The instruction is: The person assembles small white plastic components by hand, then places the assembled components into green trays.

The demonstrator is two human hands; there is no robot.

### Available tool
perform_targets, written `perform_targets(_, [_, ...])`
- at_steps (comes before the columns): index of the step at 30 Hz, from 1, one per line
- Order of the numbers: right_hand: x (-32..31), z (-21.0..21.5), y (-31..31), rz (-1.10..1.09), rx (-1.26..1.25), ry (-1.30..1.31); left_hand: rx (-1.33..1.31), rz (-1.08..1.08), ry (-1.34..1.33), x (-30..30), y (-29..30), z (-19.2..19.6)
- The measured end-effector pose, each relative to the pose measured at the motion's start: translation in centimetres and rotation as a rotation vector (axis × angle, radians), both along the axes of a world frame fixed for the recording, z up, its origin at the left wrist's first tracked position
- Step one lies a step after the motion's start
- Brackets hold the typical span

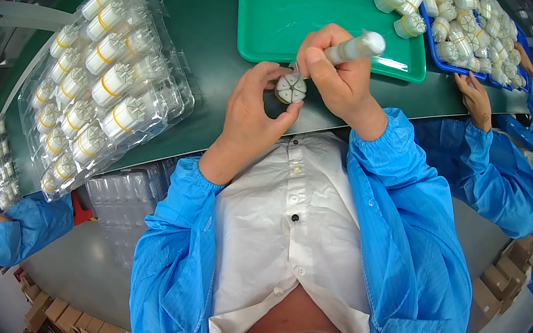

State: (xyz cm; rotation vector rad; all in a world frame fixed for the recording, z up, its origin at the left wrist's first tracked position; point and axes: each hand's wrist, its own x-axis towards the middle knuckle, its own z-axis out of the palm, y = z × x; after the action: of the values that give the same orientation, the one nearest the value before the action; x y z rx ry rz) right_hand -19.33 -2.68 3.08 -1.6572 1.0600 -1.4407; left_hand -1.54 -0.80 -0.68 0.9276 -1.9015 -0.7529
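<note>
My left hand (251, 107) is closed round a small white cylinder (291, 88), its end split into wedge-shaped segments and facing up. Thumb and fingers grip its sides just beyond the table's near edge. Close beside it, my right hand (348, 86) is wrapped round a thick white stick-shaped tool (361, 47) with a rounded upper end. The tool slants down toward the cylinder. Its lower tip lies at the cylinder's far rim, and whether it touches there I cannot tell. On the left, a clear plastic tray (173, 80) bears several similar white cylinders with yellow bands.
A green tray (286, 17) lies beyond my hands, with several cylinders (409, 25) at its right corner. Blue bins (451, 67) heaped with more cylinders stand farther right. A co-worker's hand (474, 98) rests by them. Stacked clear trays (121, 194) are below the table at left.
</note>
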Motion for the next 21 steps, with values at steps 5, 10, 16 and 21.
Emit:
perform_targets(5, [0.4,0.1,-0.3,0.02,-0.02,-0.044,0.01,-0.035,-0.005,0.2,-0.1,0.1])
perform_targets(10, [0.0,0.1,-0.5,0.14,-0.002,0.091,-0.001,-0.051,-0.001,0.3,-0.3,0.0])
perform_targets(16, [0.0,-0.3,-0.2,0.141,-0.055,0.179,-0.045,0.085,-0.163,-0.1,-0.1,0.8])
perform_targets(21, [0.5,0.8,-0.2,0.083,0.038,-0.183,0.024,0.029,-0.023,0.6,0.2,-0.4])
